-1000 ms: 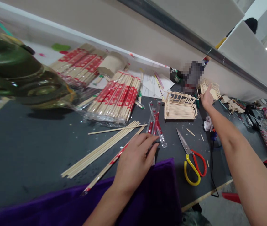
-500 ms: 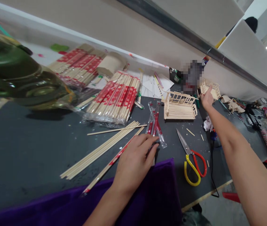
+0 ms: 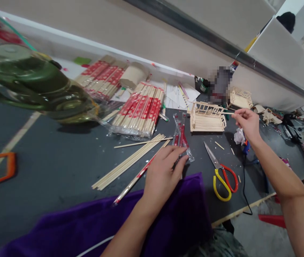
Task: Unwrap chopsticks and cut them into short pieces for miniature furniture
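Note:
My left hand (image 3: 164, 173) rests palm down with its fingers stretched and slightly apart, holding nothing. Close to its fingertips are torn clear wrappers (image 3: 181, 134) with red print. A paper-banded chopstick (image 3: 137, 175) runs beside that hand, and several bare chopsticks (image 3: 130, 162) lie to its left. At the right, my right hand (image 3: 247, 123) pinches one end of a thin pale stick (image 3: 228, 113). The stick's other end is near a small model (image 3: 208, 121) built of sticks. Behind that hand stands a second stick model (image 3: 240, 98).
Scissors (image 3: 218, 175) with yellow and red handles lie in front. Bundled chopsticks (image 3: 141, 110) and a cardboard roll (image 3: 133, 75) are near the partition. A green jug-like container (image 3: 34, 82) stands left, by an orange-framed tool (image 3: 10, 171). Purple cloth (image 3: 61, 228) covers the near edge.
My right hand has let go of the second stick model and come back toward me, now with a thin stick in its fingers. My left hand keeps its place as the view shifts left.

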A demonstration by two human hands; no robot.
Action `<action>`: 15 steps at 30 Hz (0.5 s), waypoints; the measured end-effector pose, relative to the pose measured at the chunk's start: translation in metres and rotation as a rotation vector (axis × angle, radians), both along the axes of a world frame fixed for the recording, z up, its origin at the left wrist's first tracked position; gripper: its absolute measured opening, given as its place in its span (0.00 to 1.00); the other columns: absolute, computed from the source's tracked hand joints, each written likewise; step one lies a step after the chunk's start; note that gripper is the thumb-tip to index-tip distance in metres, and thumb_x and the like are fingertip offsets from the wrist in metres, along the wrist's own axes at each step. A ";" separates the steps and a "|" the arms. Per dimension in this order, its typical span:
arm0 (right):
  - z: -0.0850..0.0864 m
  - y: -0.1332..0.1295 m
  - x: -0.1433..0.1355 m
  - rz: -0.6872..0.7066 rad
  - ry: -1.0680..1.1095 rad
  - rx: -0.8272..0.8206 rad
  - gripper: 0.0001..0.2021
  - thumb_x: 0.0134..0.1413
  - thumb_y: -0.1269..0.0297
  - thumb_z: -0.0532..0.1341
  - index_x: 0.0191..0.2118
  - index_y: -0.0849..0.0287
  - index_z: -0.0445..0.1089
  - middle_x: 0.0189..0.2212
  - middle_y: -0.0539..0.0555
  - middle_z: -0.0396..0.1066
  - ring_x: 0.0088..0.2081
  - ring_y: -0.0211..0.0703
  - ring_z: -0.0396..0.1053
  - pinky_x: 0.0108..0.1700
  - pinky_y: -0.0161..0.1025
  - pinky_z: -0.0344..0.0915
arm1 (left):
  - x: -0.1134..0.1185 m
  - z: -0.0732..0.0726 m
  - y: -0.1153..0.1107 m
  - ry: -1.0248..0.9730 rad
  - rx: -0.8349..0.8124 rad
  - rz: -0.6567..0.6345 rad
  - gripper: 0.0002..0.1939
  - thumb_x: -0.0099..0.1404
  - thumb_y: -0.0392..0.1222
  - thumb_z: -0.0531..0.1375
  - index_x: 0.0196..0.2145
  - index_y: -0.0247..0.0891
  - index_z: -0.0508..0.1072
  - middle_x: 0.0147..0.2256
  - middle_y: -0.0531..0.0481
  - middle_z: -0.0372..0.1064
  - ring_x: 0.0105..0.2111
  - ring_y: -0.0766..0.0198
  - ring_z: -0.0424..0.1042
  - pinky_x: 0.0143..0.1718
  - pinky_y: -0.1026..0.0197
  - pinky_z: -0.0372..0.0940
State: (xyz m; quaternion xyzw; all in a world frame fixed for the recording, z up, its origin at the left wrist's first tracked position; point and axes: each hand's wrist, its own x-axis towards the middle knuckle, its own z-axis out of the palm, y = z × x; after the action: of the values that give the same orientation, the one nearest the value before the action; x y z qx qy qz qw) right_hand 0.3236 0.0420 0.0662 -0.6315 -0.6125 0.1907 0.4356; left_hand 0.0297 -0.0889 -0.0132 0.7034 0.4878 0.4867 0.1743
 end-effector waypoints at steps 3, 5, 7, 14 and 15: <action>0.006 -0.076 -0.035 0.103 0.105 -0.033 0.10 0.49 0.58 0.69 0.34 0.59 0.75 0.22 0.47 0.71 0.19 0.33 0.63 0.22 0.31 0.60 | 0.007 0.003 -0.004 -0.006 0.057 0.000 0.11 0.68 0.40 0.61 0.48 0.37 0.75 0.42 0.44 0.74 0.43 0.57 0.73 0.46 0.55 0.68; 0.001 -0.117 -0.057 0.191 0.160 -0.123 0.09 0.50 0.58 0.69 0.32 0.59 0.76 0.23 0.48 0.72 0.22 0.34 0.66 0.26 0.32 0.64 | 0.013 0.004 -0.009 0.016 0.112 -0.023 0.15 0.67 0.41 0.62 0.51 0.38 0.74 0.46 0.41 0.73 0.46 0.55 0.72 0.48 0.54 0.68; -0.010 -0.145 -0.075 0.255 0.230 -0.189 0.09 0.50 0.58 0.69 0.32 0.58 0.77 0.25 0.50 0.75 0.25 0.35 0.68 0.28 0.33 0.66 | 0.018 0.006 -0.015 0.059 0.169 -0.076 0.16 0.67 0.39 0.62 0.53 0.38 0.73 0.47 0.41 0.72 0.47 0.55 0.72 0.48 0.54 0.68; -0.047 -0.185 -0.090 0.225 0.287 -0.184 0.11 0.53 0.55 0.67 0.31 0.58 0.78 0.26 0.50 0.75 0.24 0.35 0.65 0.27 0.33 0.62 | 0.031 0.010 -0.027 0.186 0.267 -0.247 0.08 0.69 0.34 0.58 0.42 0.39 0.77 0.34 0.46 0.73 0.34 0.61 0.70 0.34 0.61 0.64; -0.048 -0.188 -0.088 0.216 0.269 -0.191 0.12 0.54 0.54 0.66 0.31 0.57 0.78 0.25 0.50 0.74 0.24 0.35 0.65 0.26 0.33 0.61 | 0.033 0.010 -0.028 0.189 0.268 -0.260 0.08 0.69 0.35 0.58 0.43 0.38 0.77 0.35 0.45 0.73 0.34 0.61 0.69 0.34 0.61 0.64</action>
State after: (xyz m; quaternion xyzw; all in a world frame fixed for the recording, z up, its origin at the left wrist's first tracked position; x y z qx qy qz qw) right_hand 0.2359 -0.1465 0.0178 -0.5693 -0.5920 0.3762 0.4289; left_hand 0.0624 -0.1170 -0.0032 0.8200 0.3378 0.4523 0.0938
